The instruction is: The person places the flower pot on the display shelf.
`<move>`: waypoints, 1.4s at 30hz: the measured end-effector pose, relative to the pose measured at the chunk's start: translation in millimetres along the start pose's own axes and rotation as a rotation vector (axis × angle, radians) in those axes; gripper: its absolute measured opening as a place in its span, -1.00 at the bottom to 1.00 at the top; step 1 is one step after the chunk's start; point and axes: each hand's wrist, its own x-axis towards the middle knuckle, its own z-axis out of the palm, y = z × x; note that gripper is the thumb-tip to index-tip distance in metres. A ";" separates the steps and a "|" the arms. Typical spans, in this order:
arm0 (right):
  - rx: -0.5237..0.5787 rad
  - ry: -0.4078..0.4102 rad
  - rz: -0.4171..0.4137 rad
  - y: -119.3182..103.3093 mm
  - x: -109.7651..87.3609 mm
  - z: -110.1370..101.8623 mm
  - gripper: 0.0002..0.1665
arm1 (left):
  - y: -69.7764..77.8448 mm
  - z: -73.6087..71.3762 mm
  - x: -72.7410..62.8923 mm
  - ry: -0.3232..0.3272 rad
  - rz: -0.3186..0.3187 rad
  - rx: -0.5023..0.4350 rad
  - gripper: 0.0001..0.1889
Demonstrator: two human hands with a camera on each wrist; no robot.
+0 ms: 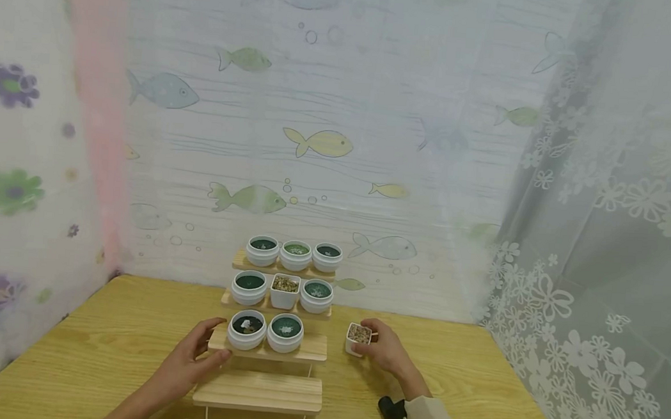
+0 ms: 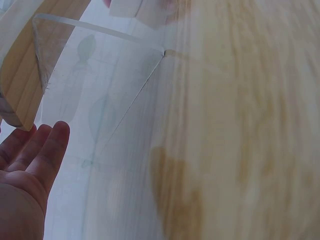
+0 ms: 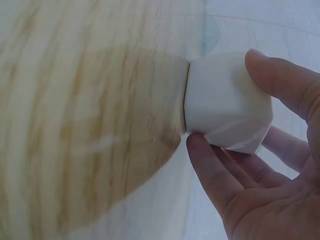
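At the right of the stepped wooden stand (image 1: 265,391), my right hand (image 1: 383,348) holds a small square white cup (image 1: 358,339) of brownish granules between thumb and fingers. In the right wrist view the white cup (image 3: 227,102) has its base at the tabletop, the thumb on one side and fingertips on the other. My left hand (image 1: 188,362) is at the left end of the step (image 1: 311,348) that bears two round white pots. Its fingers (image 2: 47,155) look fairly straight, tips at the corner of a wooden board (image 2: 22,85); firm contact is hard to tell.
Round white pots with dark or green contents, such as this pot (image 1: 262,251), stand on the upper steps. Among them is another square cup (image 1: 285,291) of granules. The lowest step (image 1: 258,384) bears nothing. Printed curtains (image 1: 338,171) hang behind the wooden table (image 1: 132,325).
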 end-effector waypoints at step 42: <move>-0.087 0.011 -0.176 -62.6 -19.0 -22.1 -0.31 | -7.0 0.9 0.1 -0.009 -0.017 -0.012 -0.36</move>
